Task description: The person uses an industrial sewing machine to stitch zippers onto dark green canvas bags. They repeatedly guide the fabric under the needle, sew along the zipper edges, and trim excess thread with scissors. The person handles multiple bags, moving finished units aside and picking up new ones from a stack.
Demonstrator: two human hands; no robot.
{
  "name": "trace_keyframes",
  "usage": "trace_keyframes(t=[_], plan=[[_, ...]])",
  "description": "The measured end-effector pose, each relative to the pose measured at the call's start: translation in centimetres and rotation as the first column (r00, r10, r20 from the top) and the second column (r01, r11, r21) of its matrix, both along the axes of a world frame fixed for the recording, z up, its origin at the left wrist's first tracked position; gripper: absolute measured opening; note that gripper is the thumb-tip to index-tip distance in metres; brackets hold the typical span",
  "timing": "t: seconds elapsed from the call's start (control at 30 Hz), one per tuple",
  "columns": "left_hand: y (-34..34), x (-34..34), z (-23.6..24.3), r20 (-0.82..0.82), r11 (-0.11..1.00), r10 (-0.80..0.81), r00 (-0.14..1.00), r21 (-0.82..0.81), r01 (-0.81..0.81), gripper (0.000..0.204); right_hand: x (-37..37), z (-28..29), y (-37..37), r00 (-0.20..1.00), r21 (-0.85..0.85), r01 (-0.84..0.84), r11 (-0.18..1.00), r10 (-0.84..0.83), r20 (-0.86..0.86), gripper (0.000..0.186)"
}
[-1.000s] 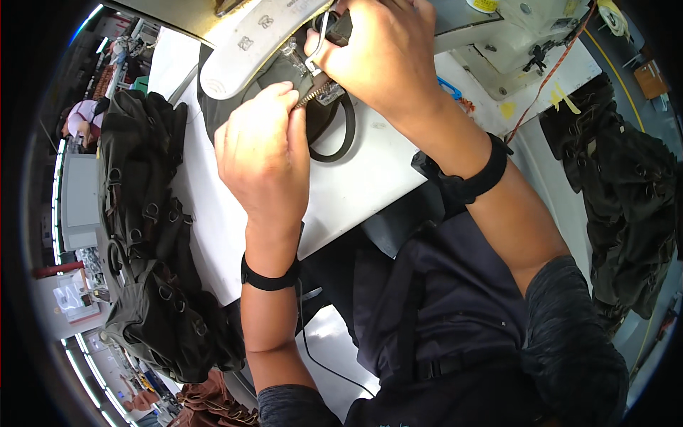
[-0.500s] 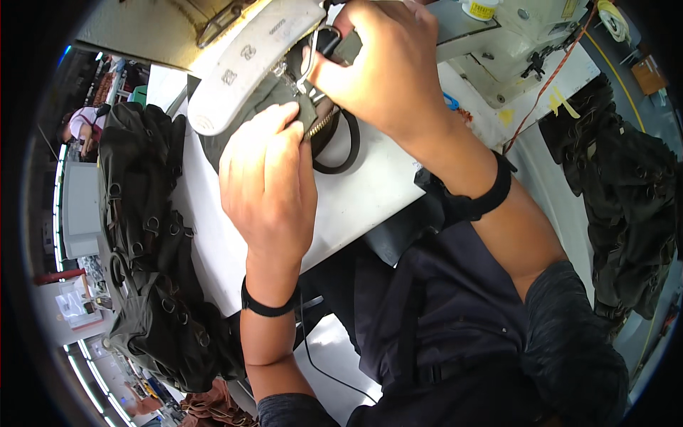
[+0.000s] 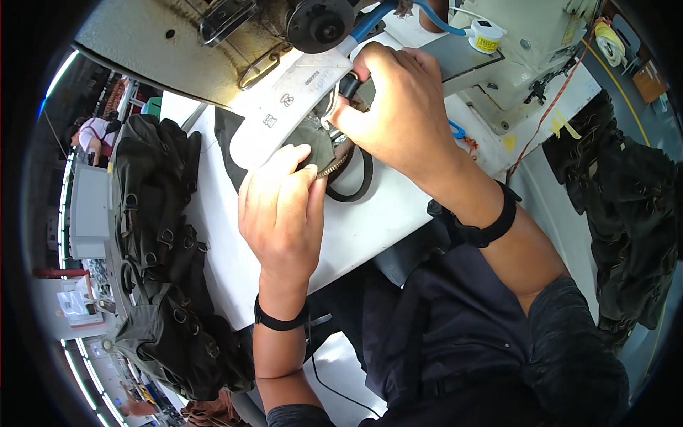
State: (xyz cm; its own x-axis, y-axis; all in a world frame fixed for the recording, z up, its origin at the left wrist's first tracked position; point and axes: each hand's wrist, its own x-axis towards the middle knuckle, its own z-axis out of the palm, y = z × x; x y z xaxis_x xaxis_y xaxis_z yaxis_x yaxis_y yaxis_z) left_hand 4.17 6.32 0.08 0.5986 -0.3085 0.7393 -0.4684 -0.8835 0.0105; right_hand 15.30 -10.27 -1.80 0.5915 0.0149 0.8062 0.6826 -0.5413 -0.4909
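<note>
At the sewing machine (image 3: 160, 53), a dark olive fabric piece (image 3: 319, 144) with a metal-toothed zipper (image 3: 334, 168) lies under a long pale rounded guard (image 3: 283, 107). My left hand (image 3: 283, 217) presses on the near edge of the fabric, fingers bent together over it beside the zipper. My right hand (image 3: 405, 114) is on the far right side, thumb and index finger curled around a dark part of the piece close to the machine's needle area. A dark strap loop (image 3: 366, 178) hangs onto the white table by the zipper. The right fingertips are partly hidden.
Dark olive bags with metal rings (image 3: 156, 235) are heaped along the left, and more dark pieces (image 3: 633, 199) hang at right. Another machine (image 3: 512, 78) stands beyond my right arm, near a small white container (image 3: 485, 35). The white table edge (image 3: 341, 270) runs before me.
The view has shifted, so the machine and both hands sit lower in the picture and more of the machine's top shows. Both hands keep their places on the fabric.
</note>
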Motion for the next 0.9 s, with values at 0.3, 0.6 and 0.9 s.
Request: trace_keyframes(t=[0.3, 0.6, 0.9], plan=[[0.2, 0.0, -0.1, -0.015, 1.0, 0.017, 1.0, -0.009, -0.018, 0.033, 0.1, -0.1, -0.3, 1.0, -0.024, 0.0, 1.0, 0.001, 0.009, 0.028], [-0.3, 0.7, -1.6, -0.005, 0.998, -0.034, 0.999, -0.046, 0.034, 0.041, -0.1, 0.2, -0.5, 1.0, -0.026, -0.023, 0.999, 0.022, -0.015, 0.027], [-0.6, 0.7, -2.0, 0.072, 0.999, -0.032, 0.997, -0.033, 0.034, 0.038, -0.2, 0.3, -0.3, 0.999, -0.029, -0.031, 0.999, 0.03, -0.024, 0.028]])
